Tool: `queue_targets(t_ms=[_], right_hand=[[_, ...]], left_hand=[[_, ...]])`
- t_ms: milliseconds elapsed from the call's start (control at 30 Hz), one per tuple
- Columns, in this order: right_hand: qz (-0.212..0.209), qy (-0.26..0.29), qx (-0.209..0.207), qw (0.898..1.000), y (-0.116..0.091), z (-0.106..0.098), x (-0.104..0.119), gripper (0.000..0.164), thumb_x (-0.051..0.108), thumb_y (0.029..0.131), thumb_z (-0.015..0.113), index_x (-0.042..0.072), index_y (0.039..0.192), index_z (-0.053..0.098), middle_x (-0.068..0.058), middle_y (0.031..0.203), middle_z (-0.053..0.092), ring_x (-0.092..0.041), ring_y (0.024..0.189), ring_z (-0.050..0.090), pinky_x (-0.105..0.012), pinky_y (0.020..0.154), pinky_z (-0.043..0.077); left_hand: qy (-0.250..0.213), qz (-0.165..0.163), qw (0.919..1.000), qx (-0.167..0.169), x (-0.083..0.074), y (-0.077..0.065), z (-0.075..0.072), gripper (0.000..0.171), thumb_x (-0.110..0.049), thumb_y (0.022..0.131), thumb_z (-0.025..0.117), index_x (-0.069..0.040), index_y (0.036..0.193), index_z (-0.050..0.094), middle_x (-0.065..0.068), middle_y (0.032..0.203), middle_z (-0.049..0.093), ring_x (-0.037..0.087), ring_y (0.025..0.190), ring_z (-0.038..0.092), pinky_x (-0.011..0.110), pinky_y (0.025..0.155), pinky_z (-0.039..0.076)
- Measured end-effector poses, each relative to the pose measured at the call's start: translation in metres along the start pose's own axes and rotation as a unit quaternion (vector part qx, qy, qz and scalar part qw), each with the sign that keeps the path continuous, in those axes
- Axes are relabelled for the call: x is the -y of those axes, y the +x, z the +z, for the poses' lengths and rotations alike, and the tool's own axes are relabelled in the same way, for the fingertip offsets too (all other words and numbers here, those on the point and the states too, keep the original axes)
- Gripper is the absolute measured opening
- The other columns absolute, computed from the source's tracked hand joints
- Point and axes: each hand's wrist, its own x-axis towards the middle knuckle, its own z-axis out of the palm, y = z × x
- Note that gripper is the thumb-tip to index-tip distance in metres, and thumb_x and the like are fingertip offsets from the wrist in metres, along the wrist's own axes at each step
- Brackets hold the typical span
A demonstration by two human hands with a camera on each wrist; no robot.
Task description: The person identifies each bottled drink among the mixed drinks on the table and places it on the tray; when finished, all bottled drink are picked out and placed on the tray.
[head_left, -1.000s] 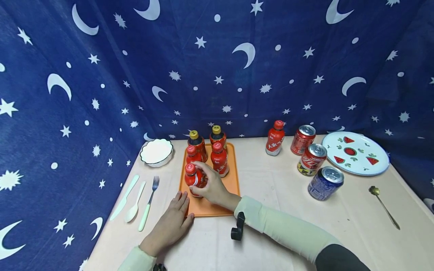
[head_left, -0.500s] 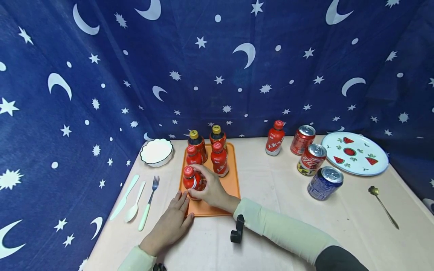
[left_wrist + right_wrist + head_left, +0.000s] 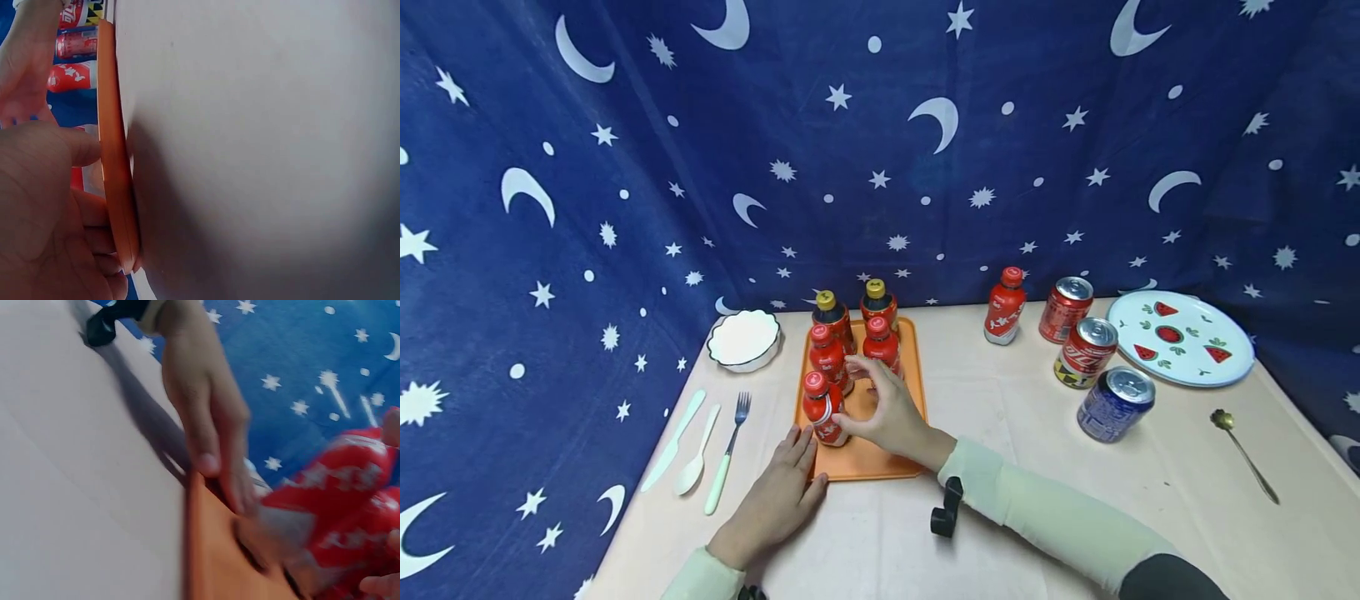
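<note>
An orange tray bears several small bottles. The front-left red-capped bottle stands upright; beside it my right hand curves in a wide C, thumb close by the bottle's right side and fingers apart from it. Behind stand another red bottle, a red bottle partly behind my fingers, and two gold-capped dark bottles. My left hand lies with extended fingers at the tray's front-left corner; in the left wrist view its thumb touches the tray rim. The right wrist view shows red bottles, blurred.
Left of the tray lie a knife, a spoon and a fork, below a white scalloped bowl. To the right stand a red bottle, red cans and a blue can, near a watermelon plate and a gold-headed spoon.
The right hand shifted the front bottle slightly toward the front left, then let it go and drew off to the right with its fingers spread. The left hand stayed at the tray corner.
</note>
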Motion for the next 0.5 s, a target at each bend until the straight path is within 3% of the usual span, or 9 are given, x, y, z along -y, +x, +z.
queue_targets(t_ms=[133, 267, 400, 500], right_hand=[[-0.018, -0.002, -0.066, 0.998, 0.001, -0.032, -0.001, 0.069, 0.025, 0.069, 0.079, 0.011, 0.128, 0.047, -0.007, 0.114, 0.056, -0.025, 0.1, 0.057, -0.037, 0.073, 0.055], [-0.041, -0.011, -0.143, 0.989, 0.009, -0.074, 0.012, 0.061, 0.005, 0.066, 0.079, -0.003, 0.12, 0.051, -0.017, 0.108, 0.059, -0.034, 0.095, 0.059, -0.039, 0.072, 0.055], [-0.069, -0.045, -0.247, 0.966, 0.02, -0.12, 0.016, 0.055, -0.005, 0.063, 0.076, -0.01, 0.113, 0.053, -0.023, 0.106, 0.059, -0.038, 0.096, 0.057, -0.039, 0.078, 0.053], [-0.063, -0.1, -0.325, 0.938, 0.025, -0.148, -0.006, 0.058, 0.002, 0.064, 0.078, -0.005, 0.117, 0.053, -0.018, 0.114, 0.056, -0.03, 0.105, 0.053, -0.034, 0.085, 0.049]], left_hand=[[0.002, -0.013, 0.9999, 0.011, -0.001, 0.0, 0.0, 0.064, -0.047, 0.093, 0.043, -0.006, 0.141, 0.034, 0.004, 0.151, 0.022, 0.024, 0.14, 0.009, 0.042, 0.112, 0.016], [0.0, -0.012, 0.9999, 0.008, -0.002, 0.0, -0.001, 0.064, -0.046, 0.092, 0.044, -0.006, 0.141, 0.034, 0.004, 0.151, 0.023, 0.024, 0.14, 0.01, 0.042, 0.112, 0.017], [0.0, -0.01, 0.9999, 0.009, -0.002, 0.0, -0.002, 0.063, -0.046, 0.093, 0.043, -0.006, 0.141, 0.035, 0.004, 0.151, 0.023, 0.024, 0.14, 0.01, 0.042, 0.112, 0.017], [-0.002, -0.015, 0.9997, 0.017, -0.002, 0.0, -0.002, 0.064, -0.046, 0.092, 0.044, -0.007, 0.141, 0.034, 0.004, 0.151, 0.023, 0.024, 0.14, 0.01, 0.043, 0.112, 0.018]])
